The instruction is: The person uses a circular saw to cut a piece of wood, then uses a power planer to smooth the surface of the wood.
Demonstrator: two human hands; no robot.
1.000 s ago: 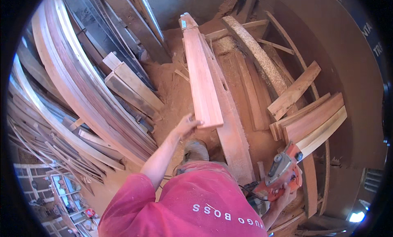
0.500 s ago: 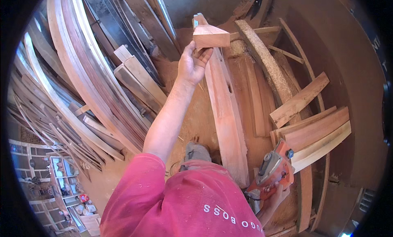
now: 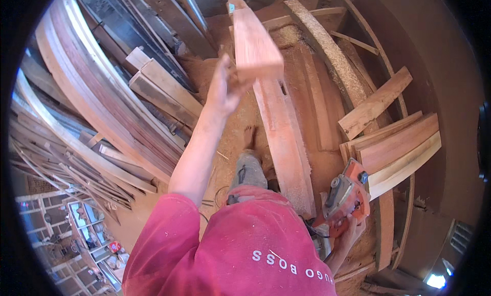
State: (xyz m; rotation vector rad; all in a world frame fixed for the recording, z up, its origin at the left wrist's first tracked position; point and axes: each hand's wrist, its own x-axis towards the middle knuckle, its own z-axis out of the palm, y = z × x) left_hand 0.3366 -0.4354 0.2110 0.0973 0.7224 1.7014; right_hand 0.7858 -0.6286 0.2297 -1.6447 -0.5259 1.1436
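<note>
My left hand [image 3: 223, 91] is beside and under the near end of a tapered wooden board [image 3: 259, 48], its fingers smeared by motion. Whether they still grip the board cannot be made out. The board's broad top face shows, its near end blurred. Below it a long wooden beam [image 3: 284, 148] with a slot cut in it runs down toward my body. On the right, my right hand [image 3: 351, 232] is closed around a red electric planer [image 3: 348, 194], held beside the beam's near end. Part of that hand is hidden behind the tool.
Long curved planks [image 3: 110, 99] are stacked on the left, with short thick timbers [image 3: 166, 86] beside them. Several cut boards [image 3: 401, 148] lie at the right, near a curved rib heaped with shavings [image 3: 327, 53]. Sawdust covers the floor, where my bare foot [image 3: 249, 136] shows.
The wooden board has tipped so its top face shows longer, and its near end has come lower. My left hand has shifted left and down. The planer stays in my right hand.
</note>
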